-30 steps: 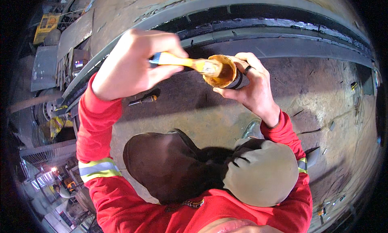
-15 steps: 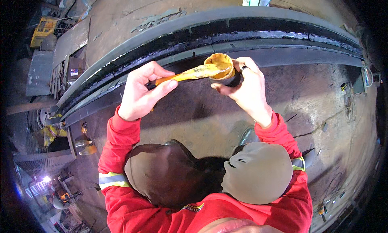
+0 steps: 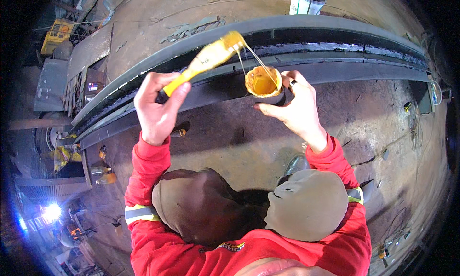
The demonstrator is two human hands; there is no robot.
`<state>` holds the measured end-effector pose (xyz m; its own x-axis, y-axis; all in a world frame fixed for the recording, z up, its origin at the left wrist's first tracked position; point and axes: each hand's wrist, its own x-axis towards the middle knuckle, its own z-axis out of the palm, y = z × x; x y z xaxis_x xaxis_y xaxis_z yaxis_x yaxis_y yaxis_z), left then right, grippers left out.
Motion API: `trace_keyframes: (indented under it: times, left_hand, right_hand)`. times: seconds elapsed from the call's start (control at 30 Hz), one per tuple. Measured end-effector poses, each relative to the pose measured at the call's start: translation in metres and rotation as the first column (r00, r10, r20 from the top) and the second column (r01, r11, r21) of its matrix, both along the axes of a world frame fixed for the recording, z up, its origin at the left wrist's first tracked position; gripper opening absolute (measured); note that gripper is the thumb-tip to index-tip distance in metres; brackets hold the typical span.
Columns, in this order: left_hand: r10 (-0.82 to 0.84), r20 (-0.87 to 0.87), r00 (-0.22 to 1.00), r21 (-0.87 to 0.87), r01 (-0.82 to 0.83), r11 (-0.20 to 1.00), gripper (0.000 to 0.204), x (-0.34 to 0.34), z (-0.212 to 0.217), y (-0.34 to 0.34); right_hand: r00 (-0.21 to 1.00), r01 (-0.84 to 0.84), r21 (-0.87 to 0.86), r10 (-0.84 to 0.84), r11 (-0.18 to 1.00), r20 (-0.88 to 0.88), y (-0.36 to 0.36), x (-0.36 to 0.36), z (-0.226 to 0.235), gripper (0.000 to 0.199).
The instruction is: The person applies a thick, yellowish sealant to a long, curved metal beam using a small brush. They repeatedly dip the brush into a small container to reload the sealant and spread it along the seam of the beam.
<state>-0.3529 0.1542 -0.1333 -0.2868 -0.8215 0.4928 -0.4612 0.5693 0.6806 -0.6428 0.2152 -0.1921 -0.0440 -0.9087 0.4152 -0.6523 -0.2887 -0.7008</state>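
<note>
From the head view, your left hand [image 3: 158, 108] is wrapped shut around the yellow handle of a flat brush coated in amber glue [image 3: 211, 55], thumb laid along the handle so that you can steer the tip. You hold it slanted up and away from you, its loaded end lifted clear of the small round tin of amber glue [image 3: 263, 82], and thin strings of glue stretch from the bristles down to the tin's rim. Held this way, the brush sits right above the opening, so whatever drips falls back into the tin.

Your right hand [image 3: 294, 110] cups that tin from below and behind, fingers curled round its side and pressed against the wall, mouth turned up and roughly level; that keeps the thick contents from running out. The tin hangs in the air in front of you, just above the near edge of the long curved dark steel beam [image 3: 335, 41], so the brush has only a short way to go to the blackened strip running along it.

Your knees in brown and grey trousers [image 3: 249, 209] fill the lower part of the picture, which suggests you crouch close to the beam. A white bucket [image 3: 306, 3] stands beyond it on the stained workshop floor [image 3: 230, 142], well apart from both hands.
</note>
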Motion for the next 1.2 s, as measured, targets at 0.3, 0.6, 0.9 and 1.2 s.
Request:
trace_keyframes:
  times: [0.3,0.6,0.9,1.2]
  left_hand:
    - [0.027,-0.362,0.932,-0.067,-0.055,0.996,0.022,0.002,0.05,0.001]
    - [-0.138,0.014,0.99,0.212,0.132,0.968,0.022,0.007,0.009,0.006]
    - [0.031,0.125,0.992,0.161,-0.051,0.986,0.013,-0.025,-0.019,-0.01]
    - [0.203,0.266,0.942,-0.144,-0.169,0.975,0.015,-0.06,-0.02,-0.053]
  right_hand:
    - [0.986,0.013,0.066,-0.023,0.998,0.164,-0.001,-0.004,-0.013,0.063]
    - [0.972,0.073,0.012,-0.074,0.997,0.224,-0.003,-0.016,-0.003,0.056]
    - [0.923,0.287,0.098,-0.303,0.953,0.238,0.005,-0.054,-0.017,0.057]
    - [0.925,0.297,0.095,-0.311,0.95,0.22,0.009,-0.059,-0.018,0.055]
